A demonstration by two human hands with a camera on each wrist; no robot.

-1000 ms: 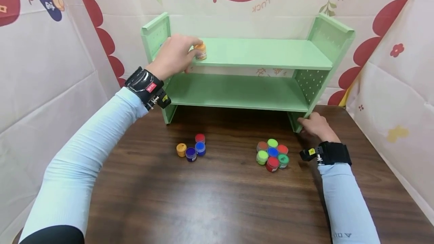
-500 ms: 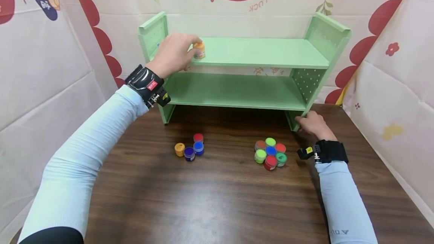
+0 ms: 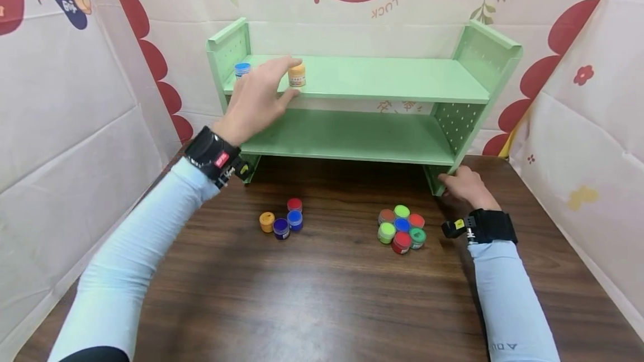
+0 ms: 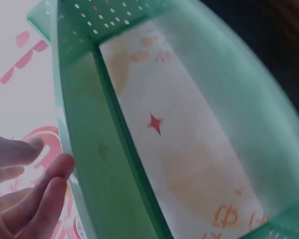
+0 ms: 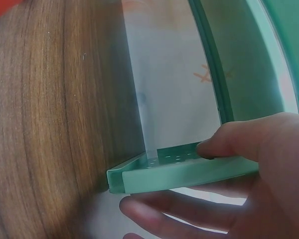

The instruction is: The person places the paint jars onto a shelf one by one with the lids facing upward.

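Upper left on the green two-tier rack [image 3: 382, 80] stands a yellow paint jar [image 3: 297, 75]; the left hand [image 3: 255, 98], fingers apart, is beside it. The right hand [image 3: 469, 186] clasps the rack's right leg [image 3: 434, 179].

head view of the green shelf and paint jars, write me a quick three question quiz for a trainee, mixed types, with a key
1. Count: how many jars form the right cluster on the table?
2. Place: on which board does the orange jar near the left grip stand?
3. True or false: the right grip is holding a jar.

Key:
1. Seven.
2. The upper board.
3. False; it holds the shelf's right side panel.
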